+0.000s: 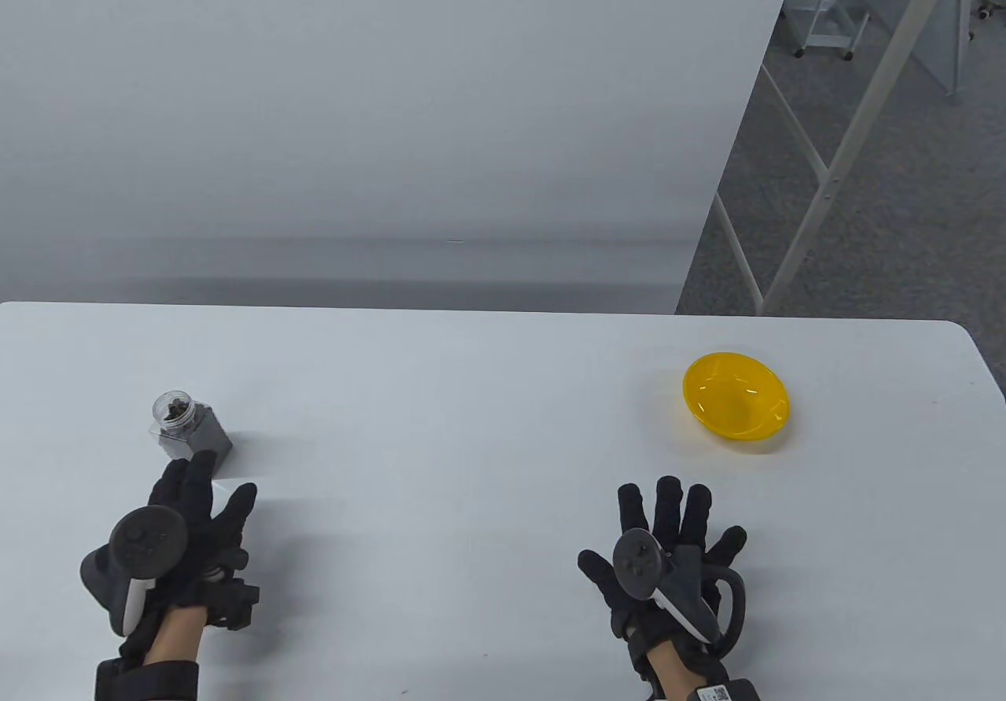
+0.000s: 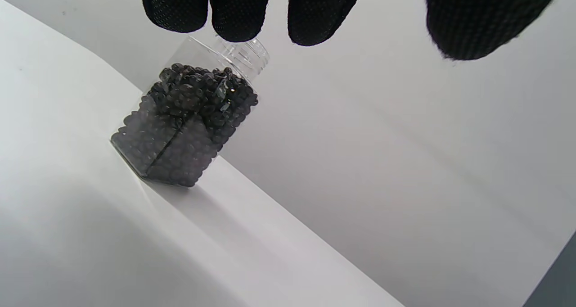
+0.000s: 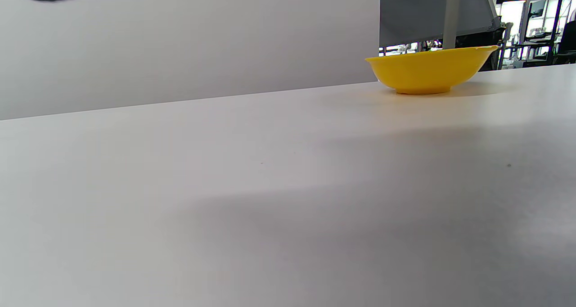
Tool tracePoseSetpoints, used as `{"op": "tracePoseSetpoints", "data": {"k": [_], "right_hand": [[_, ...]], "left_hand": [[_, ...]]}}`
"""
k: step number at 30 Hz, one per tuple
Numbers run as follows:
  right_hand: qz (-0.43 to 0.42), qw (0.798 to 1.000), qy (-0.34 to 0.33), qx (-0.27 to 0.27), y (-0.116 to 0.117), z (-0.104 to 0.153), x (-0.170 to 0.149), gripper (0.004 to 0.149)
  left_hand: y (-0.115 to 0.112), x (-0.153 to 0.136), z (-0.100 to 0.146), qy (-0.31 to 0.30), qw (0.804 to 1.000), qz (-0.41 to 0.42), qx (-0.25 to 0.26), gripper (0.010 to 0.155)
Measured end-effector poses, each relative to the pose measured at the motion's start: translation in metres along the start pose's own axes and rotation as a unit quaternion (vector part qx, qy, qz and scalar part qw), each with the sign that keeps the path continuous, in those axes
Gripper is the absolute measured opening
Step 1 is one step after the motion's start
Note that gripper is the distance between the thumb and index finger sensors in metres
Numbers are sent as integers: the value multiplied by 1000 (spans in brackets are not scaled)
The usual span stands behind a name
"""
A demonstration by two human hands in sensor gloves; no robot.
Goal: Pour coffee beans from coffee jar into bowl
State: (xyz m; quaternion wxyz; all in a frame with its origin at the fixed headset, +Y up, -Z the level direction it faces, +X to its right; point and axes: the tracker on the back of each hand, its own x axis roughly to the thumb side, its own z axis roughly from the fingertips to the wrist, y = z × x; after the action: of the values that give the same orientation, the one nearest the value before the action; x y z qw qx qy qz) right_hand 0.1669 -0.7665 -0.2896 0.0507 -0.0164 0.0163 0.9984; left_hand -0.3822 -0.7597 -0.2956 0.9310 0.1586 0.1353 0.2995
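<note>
Table view shows the jar (image 1: 187, 426) upright at twelve o'clock from the left hand (image 1: 189, 536), just beyond its spread, empty grip. The right hand (image 1: 668, 556), also spread and empty, lies flat; the bowl (image 1: 736, 396) sits at one o'clock on the surface (image 1: 471, 418).

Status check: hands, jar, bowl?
Left hand open, just short of coffee jar. Right hand open, idle. Bowl empty. Path clear.

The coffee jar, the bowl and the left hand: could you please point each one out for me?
coffee jar (image 2: 189, 122): left wrist view, on its bean-filled side.
bowl (image 1: 736, 396): table view, on its bare inner floor.
left hand (image 1: 185, 544): table view, on the gloved back.
</note>
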Motion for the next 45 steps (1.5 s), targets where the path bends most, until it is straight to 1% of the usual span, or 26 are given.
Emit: {"op": "tracePoseSetpoints", "data": {"k": [6, 11, 16, 20, 23, 26, 30, 36, 45], "right_hand": [[-8, 1000, 3, 0, -1, -1, -1, 93], [-8, 1000, 4, 2, -1, -1, -1, 93], [-6, 1000, 3, 3, -1, -2, -1, 93], [-4, 1000, 3, 5, -1, -2, 0, 93], [-6, 1000, 5, 8, -1, -3, 0, 93], [-6, 1000, 6, 9, -1, -3, 0, 93], [-6, 1000, 7, 10, -1, -4, 0, 93], [-9, 1000, 11, 10, -1, -4, -1, 93], [0, 1000, 11, 14, -1, -5, 0, 93]], "left_hand": [[1, -13, -3, 35, 999, 37, 8, 83], [4, -24, -8, 54, 997, 46, 21, 87], [5, -35, -12, 75, 995, 62, 28, 93], [7, -43, -18, 79, 994, 59, 36, 99], [8, -49, -26, 85, 994, 63, 33, 102], [5, -53, -33, 88, 993, 74, 15, 108], [3, -57, -43, 86, 993, 79, 18, 109], [1, -64, -54, 102, 991, 87, 19, 112], [-4, -77, -71, 120, 985, 126, 5, 118]]}}
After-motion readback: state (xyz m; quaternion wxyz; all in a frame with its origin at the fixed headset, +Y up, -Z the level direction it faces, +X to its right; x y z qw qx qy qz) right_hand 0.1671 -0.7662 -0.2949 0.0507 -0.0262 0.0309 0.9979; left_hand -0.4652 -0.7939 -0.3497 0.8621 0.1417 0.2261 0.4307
